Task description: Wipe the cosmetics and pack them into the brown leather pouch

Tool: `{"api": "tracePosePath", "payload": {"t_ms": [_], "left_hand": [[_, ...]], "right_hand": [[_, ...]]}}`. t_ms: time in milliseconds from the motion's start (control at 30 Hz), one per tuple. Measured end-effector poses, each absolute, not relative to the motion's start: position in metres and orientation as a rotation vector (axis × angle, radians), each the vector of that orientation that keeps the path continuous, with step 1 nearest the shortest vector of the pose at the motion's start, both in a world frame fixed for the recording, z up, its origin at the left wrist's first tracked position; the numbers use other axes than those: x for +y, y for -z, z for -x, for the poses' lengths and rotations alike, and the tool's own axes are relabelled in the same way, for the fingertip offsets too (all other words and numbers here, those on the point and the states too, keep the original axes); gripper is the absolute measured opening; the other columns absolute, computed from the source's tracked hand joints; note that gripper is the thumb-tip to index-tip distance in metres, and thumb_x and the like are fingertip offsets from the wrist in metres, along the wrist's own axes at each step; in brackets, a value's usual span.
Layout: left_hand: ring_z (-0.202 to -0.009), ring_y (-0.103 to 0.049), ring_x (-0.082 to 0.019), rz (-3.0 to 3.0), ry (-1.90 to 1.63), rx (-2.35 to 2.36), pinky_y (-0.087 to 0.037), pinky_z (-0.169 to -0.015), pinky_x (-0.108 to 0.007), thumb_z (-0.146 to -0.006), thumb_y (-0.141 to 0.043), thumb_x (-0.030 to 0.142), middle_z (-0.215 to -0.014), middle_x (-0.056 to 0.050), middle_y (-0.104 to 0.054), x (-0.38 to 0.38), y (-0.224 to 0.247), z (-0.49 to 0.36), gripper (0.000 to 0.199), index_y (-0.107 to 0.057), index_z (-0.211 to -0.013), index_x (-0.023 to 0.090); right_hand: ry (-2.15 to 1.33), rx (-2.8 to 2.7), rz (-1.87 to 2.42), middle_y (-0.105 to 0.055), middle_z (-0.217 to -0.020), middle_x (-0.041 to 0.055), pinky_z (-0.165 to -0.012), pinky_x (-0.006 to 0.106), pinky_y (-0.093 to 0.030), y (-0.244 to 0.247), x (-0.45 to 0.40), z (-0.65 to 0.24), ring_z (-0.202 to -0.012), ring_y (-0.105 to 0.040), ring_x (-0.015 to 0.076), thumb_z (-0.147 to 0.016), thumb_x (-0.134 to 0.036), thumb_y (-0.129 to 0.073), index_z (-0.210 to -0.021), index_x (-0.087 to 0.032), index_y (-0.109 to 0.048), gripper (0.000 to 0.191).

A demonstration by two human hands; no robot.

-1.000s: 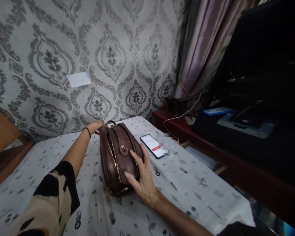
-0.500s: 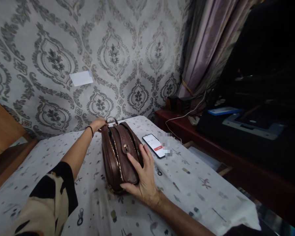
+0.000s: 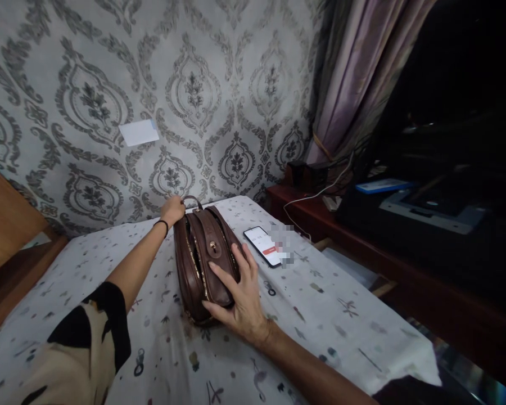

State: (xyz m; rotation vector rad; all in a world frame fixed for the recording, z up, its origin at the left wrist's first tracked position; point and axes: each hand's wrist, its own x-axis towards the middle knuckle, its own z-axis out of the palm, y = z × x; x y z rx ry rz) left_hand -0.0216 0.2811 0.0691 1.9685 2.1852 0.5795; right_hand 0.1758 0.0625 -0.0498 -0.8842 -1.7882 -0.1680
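Note:
A dark brown leather bag (image 3: 213, 281) lies on the patterned white cloth (image 3: 160, 360), with gold zips parted along its top and a metal clasp in the middle. At its far left end, beside the small top handle, my left hand (image 3: 172, 210) is closed at the bag's edge; its fingertips are hidden. My right hand (image 3: 242, 301) rests over the near right end with its fingers spread, thumb at the near end and fingertips on the leather. Just right of the bag lies a phone (image 3: 262, 245) with a lit screen.
Patterned wallpaper (image 3: 194, 95) rises behind, bearing a white card (image 3: 139, 133). To the right stand a red-brown desk (image 3: 383, 253), a white cable, a blue-edged object (image 3: 385, 185) and a half-open drawer with papers (image 3: 349, 269). Wooden furniture (image 3: 12, 219) is at the left.
My left hand has shifted slightly up and right, its fingers now more curled at the bag's far end. The bag and my right hand sit a little higher and further left in view.

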Motion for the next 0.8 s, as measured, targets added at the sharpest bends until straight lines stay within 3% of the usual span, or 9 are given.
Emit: {"api": "tracePosePath", "payload": {"t_ms": [333, 600, 800], "left_hand": [[-0.114, -0.064, -0.025, -2.052, -0.667, 2.203, -0.055, -0.096, -0.048, -0.096, -0.063, 0.037, -0.127, -0.01, -0.064, 0.272, -0.069, 0.019, 0.035, -0.062, -0.125, 0.017], [-0.108, -0.066, -0.025, -1.954, -0.525, 1.862, -0.058, -0.09, -0.045, -0.095, -0.065, 0.037, -0.126, -0.01, -0.064, 0.299, -0.075, 0.004, 0.037, -0.062, -0.125, 0.016], [-0.109, -0.065, -0.026, -1.834, -0.629, 1.687, -0.058, -0.09, -0.045, -0.095, -0.065, 0.037, -0.13, -0.01, -0.063, 0.319, -0.064, -0.008, 0.039, -0.061, -0.128, 0.017]], "right_hand": [[0.163, -1.775, 0.874, -0.024, -0.162, 0.013, -0.115, 0.069, -0.032, 0.047, 0.062, -0.174, -0.151, -0.018, 0.0415, -0.086, -0.039, -0.068, -0.136, -0.025, -0.055, 0.054], [0.165, -1.779, 0.862, -0.027, -0.16, 0.0146, -0.115, 0.066, -0.033, 0.047, 0.062, -0.175, -0.15, -0.02, 0.0403, -0.086, -0.039, -0.068, -0.134, -0.023, -0.057, 0.052], [0.171, -1.785, 0.863, -0.028, -0.159, 0.0146, -0.115, 0.064, -0.034, 0.046, 0.062, -0.176, -0.15, -0.022, 0.0392, -0.086, -0.041, -0.068, -0.133, -0.022, -0.058, 0.051]]}}
